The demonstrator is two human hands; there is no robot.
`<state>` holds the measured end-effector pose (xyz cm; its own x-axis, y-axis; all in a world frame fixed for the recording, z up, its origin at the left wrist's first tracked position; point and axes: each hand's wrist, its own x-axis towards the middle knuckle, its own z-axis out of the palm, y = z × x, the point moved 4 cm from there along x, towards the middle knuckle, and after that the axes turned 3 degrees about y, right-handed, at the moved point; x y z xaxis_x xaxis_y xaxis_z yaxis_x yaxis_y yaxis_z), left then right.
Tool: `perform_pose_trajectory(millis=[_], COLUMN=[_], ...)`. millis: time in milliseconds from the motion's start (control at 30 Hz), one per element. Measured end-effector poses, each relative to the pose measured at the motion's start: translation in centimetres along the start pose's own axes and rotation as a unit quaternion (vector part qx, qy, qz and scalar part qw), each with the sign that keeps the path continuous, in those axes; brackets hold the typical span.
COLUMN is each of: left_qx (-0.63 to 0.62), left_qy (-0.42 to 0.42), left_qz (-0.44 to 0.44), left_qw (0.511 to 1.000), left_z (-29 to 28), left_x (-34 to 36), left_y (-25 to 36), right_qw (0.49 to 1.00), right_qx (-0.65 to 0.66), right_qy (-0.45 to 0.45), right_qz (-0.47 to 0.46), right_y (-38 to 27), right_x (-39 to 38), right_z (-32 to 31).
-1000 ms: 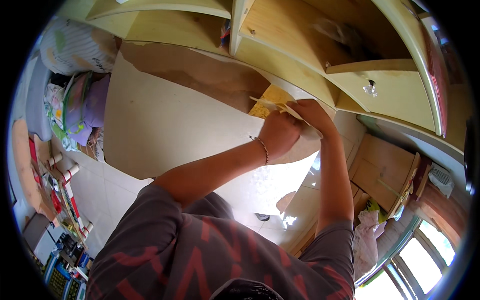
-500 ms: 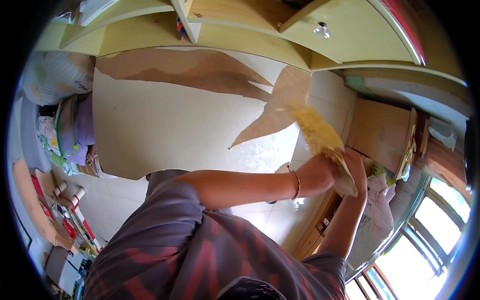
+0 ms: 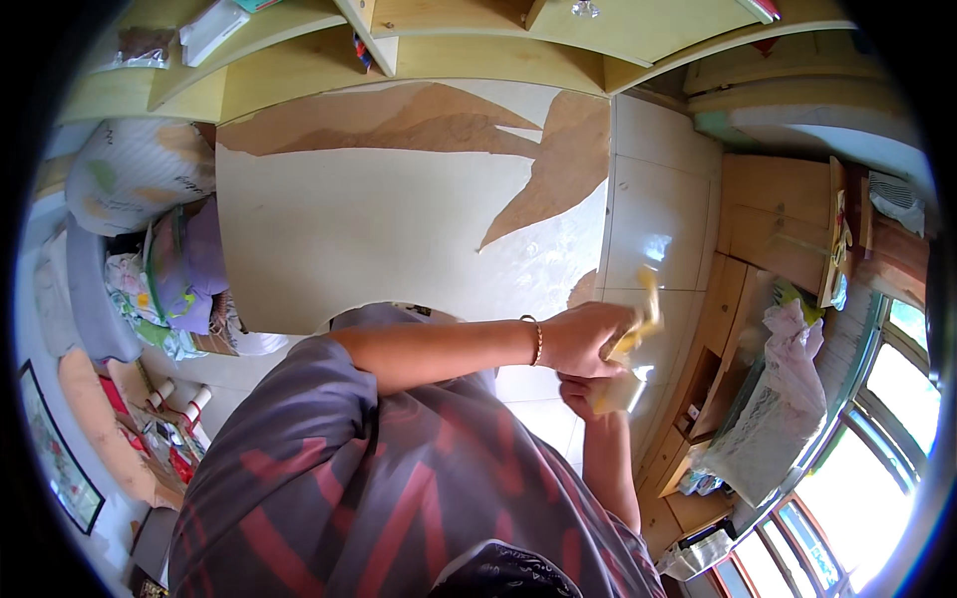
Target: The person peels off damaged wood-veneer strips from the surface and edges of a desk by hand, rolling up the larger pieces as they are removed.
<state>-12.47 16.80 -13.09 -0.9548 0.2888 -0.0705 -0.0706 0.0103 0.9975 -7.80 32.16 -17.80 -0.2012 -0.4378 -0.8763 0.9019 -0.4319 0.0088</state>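
While left hand [image 3: 588, 337] and right hand [image 3: 578, 392] both grasp torn yellowish sheet [image 3: 644, 327] at tabletop's [image 3: 379, 219] four o'clock, past edge: best set grips close, bend gently, tuck loose ends inward.

strip [image 3: 648, 321]: yellow | tabletop [image 3: 349, 219]: off-white, brown patches | shirt [image 3: 329, 498]: grey, red print

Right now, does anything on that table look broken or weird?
Yes: the white tabletop looks peeled. Jagged brown patches show along its far edge and right side, unlike the smooth white at left.
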Motion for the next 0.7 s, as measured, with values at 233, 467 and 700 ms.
perform_pose_trajectory(millis=[233, 467, 700], left_qx=[0.337, 0.394, 0.389], left_qy=[0.042, 0.002, 0.046], left_qz=[0.007, 0.054, 0.122], left_qw=[0.941, 0.917, 0.912], left_z=[0.0, 2.9, 2.1], left_x=[-3.3, -4.3, -5.9], left_y=[-2.7, -1.4, -0.8], right_qw=[0.996, 0.969, 0.902], right_qx=[0.072, -0.081, -0.164], right_qy=[-0.013, 0.019, 0.141], right_qz=[-0.047, -0.232, -0.374], right_y=[0.8, 1.9, -1.9], right_x=[-0.5, 1.3, 2.5], right_z=[1.6, 2.9, 2.6])
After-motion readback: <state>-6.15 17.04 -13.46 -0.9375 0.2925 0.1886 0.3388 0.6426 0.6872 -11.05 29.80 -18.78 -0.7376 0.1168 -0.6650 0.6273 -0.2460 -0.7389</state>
